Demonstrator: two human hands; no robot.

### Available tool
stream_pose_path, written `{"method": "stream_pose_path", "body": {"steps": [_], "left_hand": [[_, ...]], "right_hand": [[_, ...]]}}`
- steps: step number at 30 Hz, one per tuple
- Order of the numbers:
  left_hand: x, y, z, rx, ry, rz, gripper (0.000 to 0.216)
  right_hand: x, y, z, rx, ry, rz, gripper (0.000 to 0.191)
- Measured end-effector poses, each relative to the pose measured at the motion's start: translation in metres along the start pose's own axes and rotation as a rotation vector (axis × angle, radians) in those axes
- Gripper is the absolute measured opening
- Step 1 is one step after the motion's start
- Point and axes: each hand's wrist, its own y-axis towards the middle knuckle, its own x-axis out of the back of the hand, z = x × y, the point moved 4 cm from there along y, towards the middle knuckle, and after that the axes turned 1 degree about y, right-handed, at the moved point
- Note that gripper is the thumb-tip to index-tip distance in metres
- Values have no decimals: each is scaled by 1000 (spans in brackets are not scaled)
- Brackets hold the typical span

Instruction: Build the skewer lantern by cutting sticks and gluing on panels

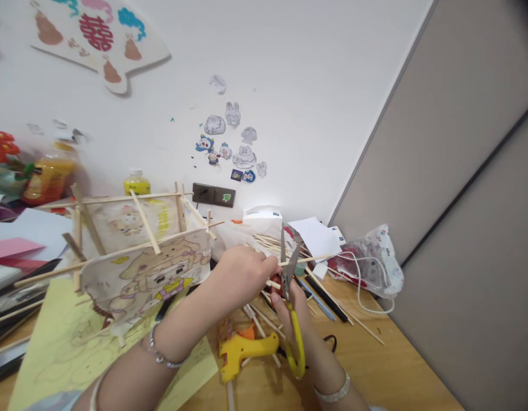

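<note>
My left hand (242, 275) is closed on a thin wooden stick (313, 260) that points out to the right. The fingers of my right hand (300, 311) are wrapped round scissors with a yellow handle (297, 351). Their blades point up and stand apart, with the stick passing between them. Part of the scissors' red-and-yellow handle is covered by my fingers. To the left of my hands stands a lantern-like frame (144, 274) of wooden sticks with drawn cartoon panels. Just below my hands lies a yellow glue gun (250, 347).
Loose sticks (267, 242) and pens (326, 299) lie behind and right of my hands. A plastic bag (381, 262) with a white cord sits at the right by the grey panel. Yellow paper (53, 337) lies under the frame; bottles (49, 174) stand at the back left.
</note>
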Motion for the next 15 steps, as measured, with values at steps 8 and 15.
{"method": "stream_pose_path", "body": {"steps": [8, 15], "left_hand": [[0, 0, 9, 141, -45, -94, 23], [8, -9, -1, 374, 51, -410, 29]], "right_hand": [[1, 7, 7, -8, -3, -38, 37], [3, 7, -1, -94, 174, -206, 41]]}}
